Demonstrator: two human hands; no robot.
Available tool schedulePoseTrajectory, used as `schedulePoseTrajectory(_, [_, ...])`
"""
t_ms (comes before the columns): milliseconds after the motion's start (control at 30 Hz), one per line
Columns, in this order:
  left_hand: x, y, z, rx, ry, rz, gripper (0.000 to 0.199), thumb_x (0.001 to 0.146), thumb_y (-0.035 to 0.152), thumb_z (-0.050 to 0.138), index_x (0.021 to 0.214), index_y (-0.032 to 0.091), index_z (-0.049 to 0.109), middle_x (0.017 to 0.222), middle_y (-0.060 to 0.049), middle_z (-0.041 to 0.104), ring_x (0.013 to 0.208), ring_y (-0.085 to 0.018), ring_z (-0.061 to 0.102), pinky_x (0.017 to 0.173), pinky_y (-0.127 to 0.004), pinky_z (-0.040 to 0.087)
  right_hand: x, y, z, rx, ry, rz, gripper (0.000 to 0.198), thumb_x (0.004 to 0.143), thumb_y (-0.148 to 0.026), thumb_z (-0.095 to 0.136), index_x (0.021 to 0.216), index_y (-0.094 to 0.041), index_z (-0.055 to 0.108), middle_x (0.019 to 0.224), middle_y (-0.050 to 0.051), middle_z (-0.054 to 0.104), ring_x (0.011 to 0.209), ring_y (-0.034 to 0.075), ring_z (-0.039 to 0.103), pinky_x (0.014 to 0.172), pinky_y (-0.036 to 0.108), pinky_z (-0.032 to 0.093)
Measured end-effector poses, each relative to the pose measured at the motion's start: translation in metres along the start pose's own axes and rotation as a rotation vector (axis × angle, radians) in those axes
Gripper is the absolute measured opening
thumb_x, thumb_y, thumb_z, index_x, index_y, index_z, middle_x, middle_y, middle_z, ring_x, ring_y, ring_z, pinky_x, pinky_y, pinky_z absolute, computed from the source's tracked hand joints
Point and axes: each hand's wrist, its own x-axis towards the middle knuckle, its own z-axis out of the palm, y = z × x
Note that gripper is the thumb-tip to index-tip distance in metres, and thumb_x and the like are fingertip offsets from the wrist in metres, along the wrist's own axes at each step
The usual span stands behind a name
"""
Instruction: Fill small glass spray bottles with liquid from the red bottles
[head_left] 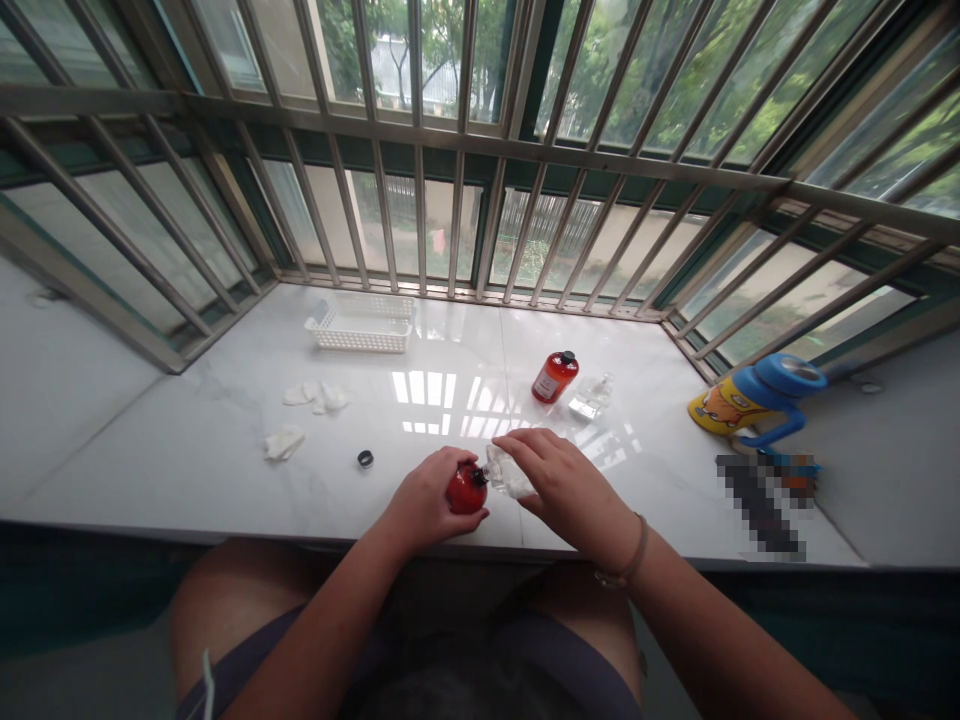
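Observation:
My left hand (pixel 435 497) is wrapped round a red bottle (pixel 466 490) whose dark neck points up and to the right. In my right hand (pixel 559 483) is a small clear bottle (pixel 510 473), tipped on its side so that its mouth meets the red bottle's neck. Whether liquid passes between them is too small to tell. A black cap (pixel 365 459) lies on the sill to the left of my left hand. Beyond my hands a second red bottle (pixel 556 378) with a dark cap stands beside another clear bottle (pixel 591 397).
A white perforated basket (pixel 361 335) sits near the window. Crumpled white tissues (pixel 283 443) lie at the left. On the right are a blue and yellow flask (pixel 757 395) and a blurred-out dark object (pixel 761 505). Metal bars (pixel 480 140) line the window behind the white sill (pixel 202 450).

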Motion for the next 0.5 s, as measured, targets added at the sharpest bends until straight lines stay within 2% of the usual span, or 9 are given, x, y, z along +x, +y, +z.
schedulePoseTrajectory(500, [-0.0003, -0.0003, -0.0016, -0.019, 0.001, -0.016, 0.065, 0.076, 0.035, 0.091, 0.131, 0.028, 0.057, 0.13, -0.008, 0.07, 0.12, -0.031, 0.069, 0.105, -0.047, 0.057, 0.0009, -0.0038, -0.0031, -0.068, -0.002, 0.004, 0.079, 0.076, 0.001, 0.077, 0.148, -0.023, 0.052, 0.141, 0.013, 0.067, 0.128, 0.034, 0.063, 0.103, 0.052, 0.057])
